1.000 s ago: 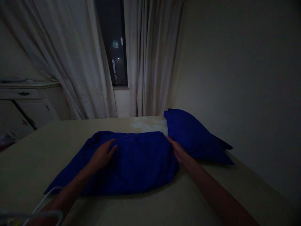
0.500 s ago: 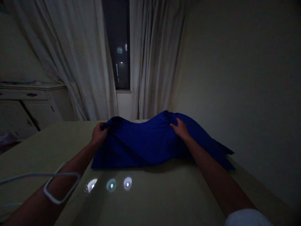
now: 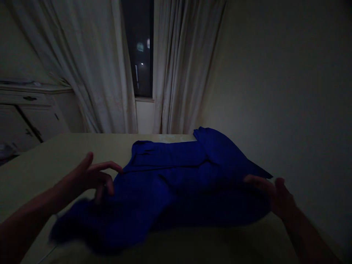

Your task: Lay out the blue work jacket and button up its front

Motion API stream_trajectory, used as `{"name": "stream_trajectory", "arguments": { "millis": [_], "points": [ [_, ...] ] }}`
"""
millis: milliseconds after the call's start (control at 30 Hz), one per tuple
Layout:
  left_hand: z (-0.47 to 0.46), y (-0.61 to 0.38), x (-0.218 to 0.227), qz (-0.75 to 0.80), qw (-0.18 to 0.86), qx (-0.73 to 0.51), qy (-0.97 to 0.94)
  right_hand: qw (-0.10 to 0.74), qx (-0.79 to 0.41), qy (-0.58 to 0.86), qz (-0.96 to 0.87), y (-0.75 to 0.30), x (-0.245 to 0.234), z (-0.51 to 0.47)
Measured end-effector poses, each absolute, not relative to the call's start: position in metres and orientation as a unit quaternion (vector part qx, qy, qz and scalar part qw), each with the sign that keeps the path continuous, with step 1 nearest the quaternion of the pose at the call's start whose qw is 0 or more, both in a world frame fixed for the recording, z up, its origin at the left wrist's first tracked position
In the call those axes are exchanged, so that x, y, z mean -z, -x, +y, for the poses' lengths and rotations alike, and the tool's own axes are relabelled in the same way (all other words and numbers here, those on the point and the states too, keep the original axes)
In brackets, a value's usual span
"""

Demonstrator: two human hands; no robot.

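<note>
A dark blue piece of cloth (image 3: 176,176), perhaps a garment, lies spread and wrinkled on the table (image 3: 79,146). Its near left part is lifted and smeared by motion, and its right part rises in a fold. My left hand (image 3: 95,178) is at the cloth's left edge, fingers spread apart and gripping nothing. At the right edge, my right hand (image 3: 275,196) has its thumb away from the fingers, with the fingertips against the cloth. The table surface under the cloth is hidden.
Light curtains (image 3: 90,66) hang on both sides of a dark window (image 3: 139,47) behind the table. A pale cabinet (image 3: 30,113) stands at the left. A plain wall (image 3: 275,91) runs along the right. A thin light cable (image 3: 46,255) shows at the lower left.
Both hands have let go of the cloth's upper part and come nearer and wider apart. The cloth has dropped flatter, and its near edge has swung toward me.
</note>
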State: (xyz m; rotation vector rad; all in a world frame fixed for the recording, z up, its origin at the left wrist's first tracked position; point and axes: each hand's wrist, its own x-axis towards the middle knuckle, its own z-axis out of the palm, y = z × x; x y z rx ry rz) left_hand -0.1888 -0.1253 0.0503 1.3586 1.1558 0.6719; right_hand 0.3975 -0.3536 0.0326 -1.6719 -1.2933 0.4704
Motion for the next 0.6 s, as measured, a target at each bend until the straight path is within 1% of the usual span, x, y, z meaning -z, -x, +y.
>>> {"name": "stream_trajectory", "arguments": {
  "millis": [67, 133, 200, 267, 333, 400, 500, 600],
  "points": [
    [-0.12, 0.183, -0.054, 0.485, 0.543, -0.197, -0.657, 0.463, -0.278, 0.648, -0.538, -0.394, -0.039, -0.344],
    [-0.11, 0.16, -0.049, 0.451, 0.475, -0.168, -0.737, 0.449, -0.323, 0.615, -0.562, -0.375, -0.04, -0.312],
    [-0.1, 0.126, -0.035, 0.412, 0.39, -0.168, -0.806, 0.399, -0.282, 0.614, -0.619, -0.345, -0.033, -0.268],
    [-0.092, 0.088, -0.013, 0.396, 0.296, -0.158, -0.855, 0.326, -0.203, 0.615, -0.689, -0.308, -0.02, -0.22],
    [-0.087, 0.054, 0.013, 0.405, 0.221, -0.139, -0.876, 0.274, -0.126, 0.614, -0.729, -0.269, -0.001, -0.176],
    [-0.085, 0.029, 0.038, 0.424, 0.155, -0.144, -0.881, 0.238, -0.086, 0.61, -0.751, -0.233, 0.018, -0.14],
    [-0.084, 0.01, 0.068, 0.449, 0.074, -0.174, -0.873, 0.197, -0.06, 0.635, -0.745, -0.188, 0.043, -0.105],
    [-0.084, 0.007, 0.083, 0.465, 0.036, -0.182, -0.866, 0.197, -0.051, 0.658, -0.725, -0.159, 0.058, -0.087]
  ]
}}
